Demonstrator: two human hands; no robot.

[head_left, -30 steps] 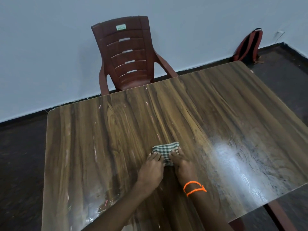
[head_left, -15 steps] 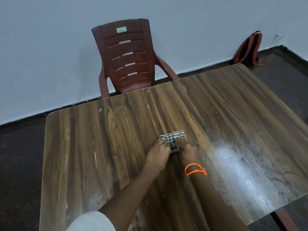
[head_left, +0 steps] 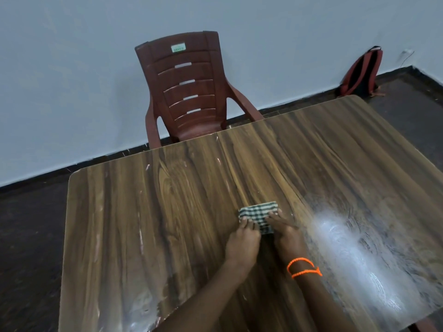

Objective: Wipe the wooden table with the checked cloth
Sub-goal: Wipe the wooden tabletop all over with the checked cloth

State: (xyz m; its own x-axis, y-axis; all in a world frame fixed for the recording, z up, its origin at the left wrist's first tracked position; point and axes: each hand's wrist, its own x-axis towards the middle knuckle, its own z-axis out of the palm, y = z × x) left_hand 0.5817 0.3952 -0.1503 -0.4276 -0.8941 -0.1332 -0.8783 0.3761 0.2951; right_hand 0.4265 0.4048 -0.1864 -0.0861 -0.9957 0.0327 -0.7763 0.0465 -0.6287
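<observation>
While both forearms enter from the bottom of the frame, the left hand [head_left: 243, 243] and right hand [head_left: 286, 238] are laid side by side on the cloth [head_left: 260, 215], just right of centre. The folded checked cloth lies flat on the table [head_left: 143, 224]. Straight fingers of each hand are pressed onto its near edge; nothing is gripped or pinched, and the far half of the cloth is left uncovered. An orange cord [head_left: 303, 267] is worn around the right wrist. A bright glare with pale smears is seen on the table to the right of the hands, and fainter streaks show at the lower left. Beyond the far edge, at upper centre, a red-brown plastic chair [head_left: 187, 92] is set against the pale wall, its seat partly hidden by the table. At upper right a red and black backpack [head_left: 362, 73] is leaned against the wall on the dark floor; whether it holds anything cannot be told.
</observation>
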